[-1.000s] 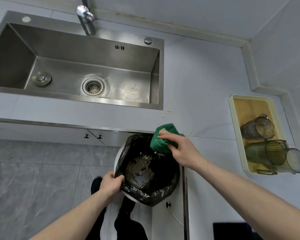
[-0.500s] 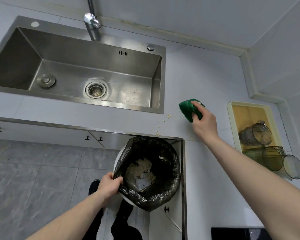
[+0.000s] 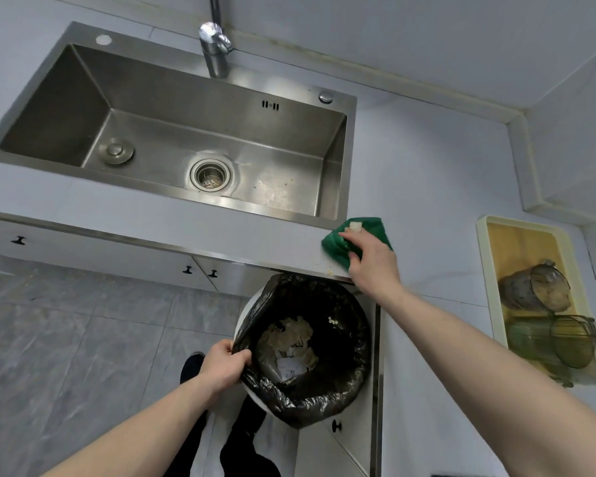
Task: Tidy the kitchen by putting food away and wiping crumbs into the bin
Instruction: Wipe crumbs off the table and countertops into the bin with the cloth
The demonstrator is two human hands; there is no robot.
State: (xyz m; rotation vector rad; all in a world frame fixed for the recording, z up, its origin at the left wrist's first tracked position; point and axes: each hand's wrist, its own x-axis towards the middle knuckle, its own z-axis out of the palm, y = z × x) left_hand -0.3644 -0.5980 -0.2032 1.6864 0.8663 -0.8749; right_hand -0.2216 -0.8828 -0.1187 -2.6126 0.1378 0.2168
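Green cloth (image 3: 356, 237) sits bunched under the right hand (image 3: 372, 261), whose fingers curl over and grasp it against the pale countertop (image 3: 437, 208), just beside the sink's (image 3: 336, 166) near right corner and close to the counter's front edge. In this 1 head view, a few pale crumbs (image 3: 331, 271) lie on the counter lip just in front of the cloth, right above the bin (image 3: 305, 349). The left hand (image 3: 222, 364) grips the rim of the black bag (image 3: 351, 380) lining the bin, holding its mouth up under the counter edge; paper scraps and some crumbs already lie inside. The step in hand looks like a sweep of the remaining crumbs over the edge into the bag. The main risk, as I judge it, is a miss: the bag's mouth sits slightly left of the cloth, so a stroke pulled straight toward the body could drop crumbs past the rim onto the cabinet front or the floor tiles (image 3: 83, 339). A fast flick could scatter light crumbs sideways, some into the sink. The left grip holds thin plastic only, so a tug could pull the liner off the bin rim and let it sag shut. At the right, 3 glass cups (image 3: 544, 316) lie on a tray (image 3: 484, 270), well apart from the cloth, so a wide elbow swing is the only threat to them.
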